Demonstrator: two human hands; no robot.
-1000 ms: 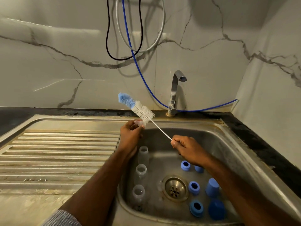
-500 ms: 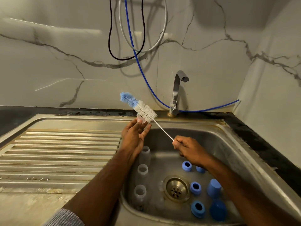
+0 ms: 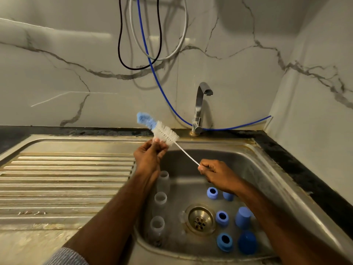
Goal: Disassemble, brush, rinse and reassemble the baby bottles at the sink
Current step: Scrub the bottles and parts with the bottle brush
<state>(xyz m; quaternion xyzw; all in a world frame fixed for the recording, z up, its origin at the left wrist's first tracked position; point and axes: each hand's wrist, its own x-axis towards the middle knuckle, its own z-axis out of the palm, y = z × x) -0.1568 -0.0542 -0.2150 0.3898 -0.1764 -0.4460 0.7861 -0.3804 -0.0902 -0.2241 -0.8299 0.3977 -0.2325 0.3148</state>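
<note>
Fingers that were spread half a second earlier have closed again at the bristles: the left hand (image 3: 150,155) now pinches the white bristle section of the bottle brush (image 3: 165,133) from below, while the right hand (image 3: 216,174) keeps its fingers clamped on the end of the thin wire handle. Held over the sink (image 3: 267,169), the brush runs on a diagonal, its blue sponge tip up and to the left toward the wall, its handle sloping down and to the right into the right hand. Three clear bottles (image 3: 160,199) stand open-mouthed in a row along the basin's left wall, directly below and nearer the left hand. Blue collars and caps (image 3: 222,218) lie scattered to the right of the drain (image 3: 199,219), under the right forearm. Disassembly looks complete, and brushing appears to come next; for that the tip would need swinging downward toward a bottle mouth. No water runs from the tap (image 3: 201,104).
</note>
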